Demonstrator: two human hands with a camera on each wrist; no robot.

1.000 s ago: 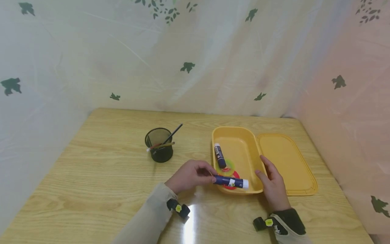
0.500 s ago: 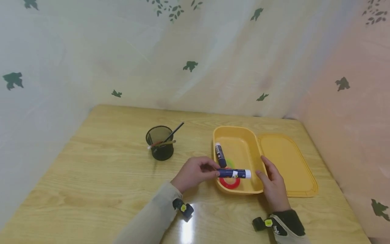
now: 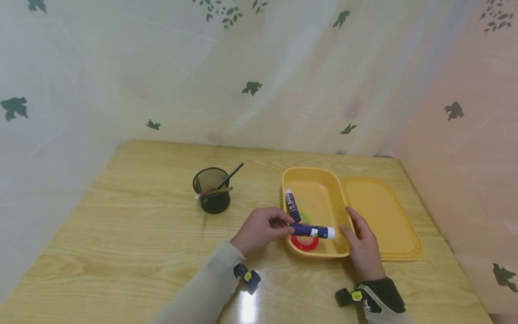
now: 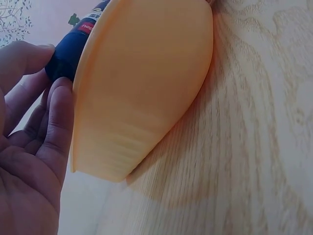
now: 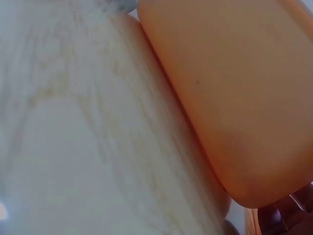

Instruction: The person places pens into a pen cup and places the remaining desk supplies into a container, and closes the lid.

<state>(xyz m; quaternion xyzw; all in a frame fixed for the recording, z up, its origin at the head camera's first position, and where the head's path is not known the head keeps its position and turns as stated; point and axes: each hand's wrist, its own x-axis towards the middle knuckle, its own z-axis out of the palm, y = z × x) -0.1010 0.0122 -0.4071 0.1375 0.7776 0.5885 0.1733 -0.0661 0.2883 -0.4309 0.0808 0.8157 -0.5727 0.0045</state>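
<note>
My left hand (image 3: 263,228) pinches the dark blue end of a glue stick (image 3: 311,231) between thumb and fingers. The stick lies level above the near part of a yellow plastic box (image 3: 321,198), white cap pointing right. In the left wrist view the blue end of the glue stick (image 4: 68,55) shows at the box's rim. My right hand (image 3: 366,247) holds the box's right side, thumb at the rim and fingers along the outside. Inside the box lie a second glue stick (image 3: 292,204), a red ring (image 3: 304,245) and a partly hidden green ring (image 3: 304,218).
Against the box's right side lies a flat yellow lid (image 3: 386,220). A black mesh pen cup (image 3: 215,204), tilted pencils and brushes in it, stands on the wooden table (image 3: 141,234) to the left. Patterned curtains (image 3: 182,81) border the table at the back and sides.
My left hand has moved slightly right and away from me with the glue stick, uncovering more of the red ring. The right hand stays at the box.
</note>
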